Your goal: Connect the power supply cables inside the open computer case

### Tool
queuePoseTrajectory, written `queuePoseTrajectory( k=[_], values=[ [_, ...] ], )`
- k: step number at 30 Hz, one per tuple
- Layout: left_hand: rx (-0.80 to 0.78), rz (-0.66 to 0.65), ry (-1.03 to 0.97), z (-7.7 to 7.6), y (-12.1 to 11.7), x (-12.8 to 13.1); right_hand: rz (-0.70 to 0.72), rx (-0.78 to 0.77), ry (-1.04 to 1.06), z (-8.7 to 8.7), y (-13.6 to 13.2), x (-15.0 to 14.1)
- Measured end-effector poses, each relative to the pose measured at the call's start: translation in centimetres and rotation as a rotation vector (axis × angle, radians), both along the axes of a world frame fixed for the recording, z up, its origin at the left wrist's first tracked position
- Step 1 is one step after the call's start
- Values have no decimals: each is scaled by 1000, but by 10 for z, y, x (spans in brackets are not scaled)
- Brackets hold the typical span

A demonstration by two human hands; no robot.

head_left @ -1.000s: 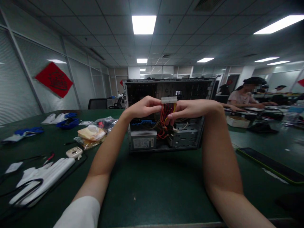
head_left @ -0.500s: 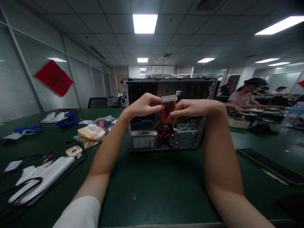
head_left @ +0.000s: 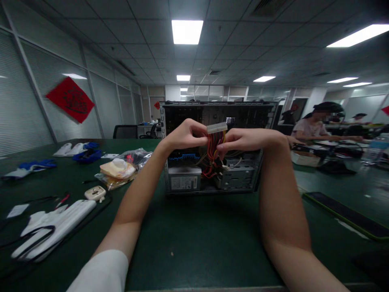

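Note:
An open computer case (head_left: 219,104) stands on the green table in front of me, its inside facing me. Before its opening, a wide white power connector (head_left: 216,128) sits atop a bundle of red, yellow and black wires (head_left: 214,142). From the left, my left hand (head_left: 187,134) is closed, thumb and fingers pinching the wires just below the connector. My right hand (head_left: 243,139) pinches the same wires from the right, slightly lower. Lower in the case are a silver power supply (head_left: 184,178) at left and a metal drive cage (head_left: 238,178) at right.
On the left lie a white power strip (head_left: 60,227) with black cords, a small cream-coloured device (head_left: 95,193), a plastic bag (head_left: 138,156) and blue-white gloves (head_left: 36,166). A dark flat panel with a green edge (head_left: 343,213) lies right. Another person (head_left: 310,127) works beyond.
Almost nothing differs. The view has shifted very slightly, and the connector's face is tipped a little more toward me; both hands keep their hold on the wires.

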State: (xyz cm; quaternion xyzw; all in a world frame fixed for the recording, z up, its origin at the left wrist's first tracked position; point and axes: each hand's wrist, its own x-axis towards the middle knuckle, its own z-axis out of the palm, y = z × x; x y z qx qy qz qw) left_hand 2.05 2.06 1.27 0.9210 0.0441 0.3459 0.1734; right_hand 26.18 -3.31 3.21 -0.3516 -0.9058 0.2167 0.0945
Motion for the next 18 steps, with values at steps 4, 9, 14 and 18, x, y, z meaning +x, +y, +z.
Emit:
queuePoseTrajectory(
  k=[4,9,14,18],
  values=[
    [-81,-42,-3,-1,5,1,27,-27,7,0,1,0],
    [-157,-134,-26,-6,11,5,40,-24,25,-2,3,1],
    [-146,-136,-57,-8,10,9,44,-3,40,-2,3,1],
    [-125,-181,-46,-5,7,8,26,-9,41,-3,3,1]
  ],
)
